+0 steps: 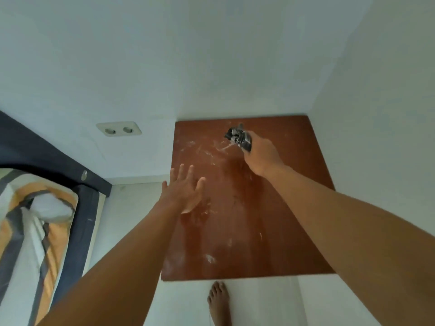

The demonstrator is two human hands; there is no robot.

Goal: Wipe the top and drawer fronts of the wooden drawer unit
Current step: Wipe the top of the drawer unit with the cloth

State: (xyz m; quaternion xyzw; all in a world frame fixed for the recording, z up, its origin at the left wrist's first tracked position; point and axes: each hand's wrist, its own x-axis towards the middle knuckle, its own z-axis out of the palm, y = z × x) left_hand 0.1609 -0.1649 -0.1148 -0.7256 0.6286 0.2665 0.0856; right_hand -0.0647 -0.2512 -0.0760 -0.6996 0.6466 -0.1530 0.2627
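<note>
The reddish-brown wooden top of the drawer unit [277, 208] fills the room's corner, marked with whitish dust smears. My right hand [262, 156] is closed around a bunched dark grey cloth [237, 136] near the top's far edge, just above the surface. My left hand [186, 191] has its fingers spread and hovers over or rests on the top's left edge; contact is unclear. The drawer fronts are hidden below the top.
White walls enclose the unit at the back and right. A double wall socket [118, 128] sits to the left. A bed with dark frame and striped orange-grey bedding [35, 220] stands at far left. My bare foot [219, 302] is on the white floor.
</note>
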